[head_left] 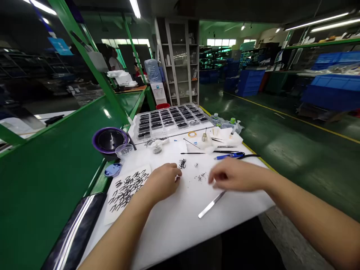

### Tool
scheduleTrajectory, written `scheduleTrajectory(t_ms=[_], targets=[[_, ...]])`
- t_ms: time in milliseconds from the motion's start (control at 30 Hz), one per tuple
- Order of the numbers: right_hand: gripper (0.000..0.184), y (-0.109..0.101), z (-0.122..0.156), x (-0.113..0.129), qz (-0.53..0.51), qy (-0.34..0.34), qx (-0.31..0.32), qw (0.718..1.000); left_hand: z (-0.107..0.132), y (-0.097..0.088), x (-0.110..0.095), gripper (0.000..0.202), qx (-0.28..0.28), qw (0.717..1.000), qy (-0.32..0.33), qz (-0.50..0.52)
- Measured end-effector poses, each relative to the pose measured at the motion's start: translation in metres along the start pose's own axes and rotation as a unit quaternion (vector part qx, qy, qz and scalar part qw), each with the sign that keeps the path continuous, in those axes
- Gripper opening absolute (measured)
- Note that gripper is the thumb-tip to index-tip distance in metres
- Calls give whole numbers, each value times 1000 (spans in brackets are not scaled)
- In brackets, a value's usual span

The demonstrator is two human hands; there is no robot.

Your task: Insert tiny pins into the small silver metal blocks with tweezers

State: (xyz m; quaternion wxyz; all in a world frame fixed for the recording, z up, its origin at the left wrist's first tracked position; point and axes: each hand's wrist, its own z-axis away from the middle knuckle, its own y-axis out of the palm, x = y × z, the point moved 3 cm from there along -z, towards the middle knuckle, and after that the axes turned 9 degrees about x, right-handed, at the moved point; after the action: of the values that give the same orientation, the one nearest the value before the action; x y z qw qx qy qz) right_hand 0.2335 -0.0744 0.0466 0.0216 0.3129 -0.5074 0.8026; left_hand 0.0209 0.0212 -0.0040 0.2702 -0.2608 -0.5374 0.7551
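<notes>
My left hand [164, 182] rests on the white table with its fingers curled together; whatever they hold, if anything, is hidden. Just beyond its fingertips lies a small pile of thin black bent pieces [182, 164]. My right hand [234, 174] hovers over the table's right part, blurred by motion with its fingers bent, so its grip is unclear. Below it lies a pair of silver tweezers [210, 205], the far end partly covered by the hand. Tiny dark bits [200, 177] are scattered between my hands, with a small shiny metal piece [196, 164] beyond them.
A white sheet [111, 215] bearing rows of black bent pieces lies left. Compartment trays [168, 132] of black parts fill the table's back. A blue pen-like tool [229, 155] and thin tools lie back right. A purple-rimmed black container [110, 139] stands at the left edge.
</notes>
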Motion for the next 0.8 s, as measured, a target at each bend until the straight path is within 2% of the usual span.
scheduleTrajectory(t_ms=[33, 100, 200, 300, 433, 533, 700, 733, 800], targets=[[22, -13, -27, -9, 13, 11, -14, 1000, -1, 2, 1, 18, 1, 1000, 5, 8], [25, -24, -72, -25, 41, 28, -29, 998, -2, 5, 2, 17, -6, 1000, 5, 23], [37, -15, -106, -41, 71, 30, -27, 997, -3, 11, 2, 20, -17, 999, -13, 44], [41, 0, -107, -49, 83, 15, -21, 996, -4, 15, 2, 20, -18, 997, -27, 74], [18, 3, -102, -53, 97, 19, -38, 994, -3, 17, 2, 23, -13, 992, -47, 113], [14, -1, -105, -54, 115, 35, -57, 991, -2, 17, 1, 24, -11, 991, -51, 124], [15, -7, -105, -58, 151, 102, -115, 976, -1, 19, -1, 25, -13, 991, -51, 127], [13, -8, -102, -55, 159, 114, -130, 972, -1, 19, -1, 25, -16, 990, -51, 127], [8, -10, -92, -39, 158, 94, -178, 967, -1, 18, 0, 25, -24, 990, -55, 125]])
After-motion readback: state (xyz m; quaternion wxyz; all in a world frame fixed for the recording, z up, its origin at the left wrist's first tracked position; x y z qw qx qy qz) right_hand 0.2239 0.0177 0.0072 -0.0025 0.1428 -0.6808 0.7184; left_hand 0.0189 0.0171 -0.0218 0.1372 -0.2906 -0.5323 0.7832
